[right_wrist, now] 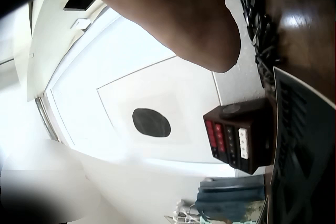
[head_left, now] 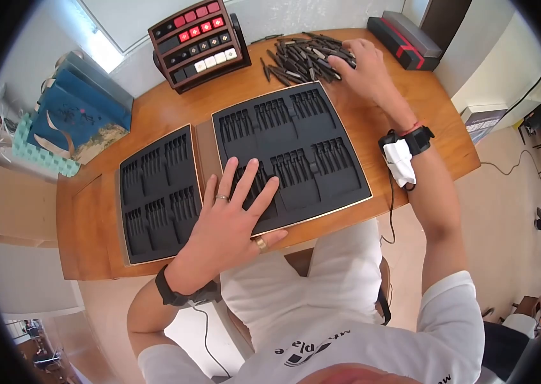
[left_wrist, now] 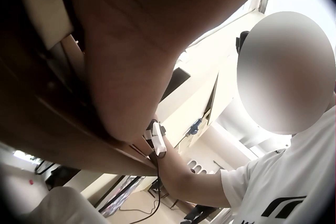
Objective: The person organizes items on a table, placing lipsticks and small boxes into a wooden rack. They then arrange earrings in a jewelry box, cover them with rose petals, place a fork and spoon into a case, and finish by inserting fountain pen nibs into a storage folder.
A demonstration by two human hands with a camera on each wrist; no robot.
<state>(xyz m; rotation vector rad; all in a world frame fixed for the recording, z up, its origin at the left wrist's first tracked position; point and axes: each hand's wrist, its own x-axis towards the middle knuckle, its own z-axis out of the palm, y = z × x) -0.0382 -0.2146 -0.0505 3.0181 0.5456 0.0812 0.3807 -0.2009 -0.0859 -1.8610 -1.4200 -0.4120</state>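
Observation:
In the head view my left hand point(head_left: 229, 221) lies with its fingers spread over the lower left of the larger black tray point(head_left: 261, 145), thumb near its front edge. Rows of narrow finger-shaped recesses line this tray and the smaller black tray point(head_left: 155, 224) to its left. At the back right, my right hand point(head_left: 366, 70) reaches onto a heap of slim black pen-like pieces point(head_left: 299, 57), its thumb and forefinger apart over the heap's right side. The right wrist view shows part of the same hand point(right_wrist: 205, 29), fingertips hidden, beside the heap.
A brown tiered rack point(head_left: 200, 45) of red, black and white blocks stands behind the trays. Blue bags point(head_left: 82, 105) stand at the table's left. A dark box with a red ribbon point(head_left: 405, 45) sits at the back right corner. A cable point(head_left: 391, 217) hangs from the right wrist.

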